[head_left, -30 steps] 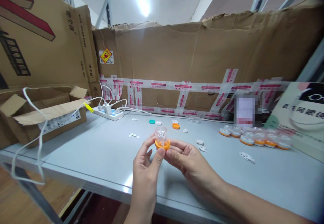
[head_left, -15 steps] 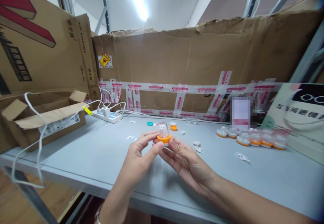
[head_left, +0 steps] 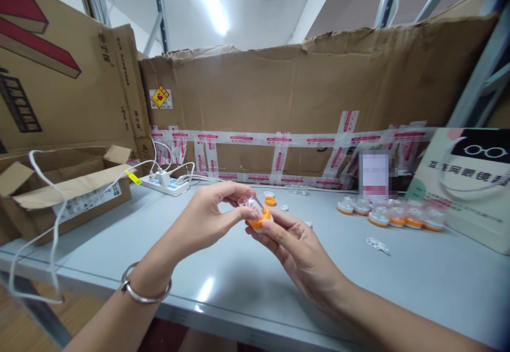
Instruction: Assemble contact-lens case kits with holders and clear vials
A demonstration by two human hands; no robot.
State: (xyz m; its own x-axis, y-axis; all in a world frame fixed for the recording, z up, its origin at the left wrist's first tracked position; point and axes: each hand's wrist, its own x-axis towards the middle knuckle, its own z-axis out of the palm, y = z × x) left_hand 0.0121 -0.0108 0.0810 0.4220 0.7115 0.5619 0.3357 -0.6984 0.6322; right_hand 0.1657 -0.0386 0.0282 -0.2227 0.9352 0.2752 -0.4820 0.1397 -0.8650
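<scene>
Both hands meet above the middle of the table around one small clear plastic container with an orange ring [head_left: 261, 219]. It leans to the left, and small white parts show through its clear wall. My left hand [head_left: 211, 211], with a metal bangle at the wrist, closes its thumb and fingers on the clear upper part. My right hand [head_left: 292, 235] grips the orange ring and the white base from the right. Fingers cover much of the container. Just behind it lies a loose orange ring [head_left: 270, 201].
At the right stand several similar orange-based containers [head_left: 396, 216], with a flat white plastic part [head_left: 377, 245] in front. A white power strip [head_left: 165, 183] and an opened carton [head_left: 79, 192] sit at the left. Large cardboard [head_left: 255, 92] walls the back.
My left hand has moved up from the orange ring to the clear upper part, its wrist now raised. The container has gone from upright to tilted left. My right hand still holds its base.
</scene>
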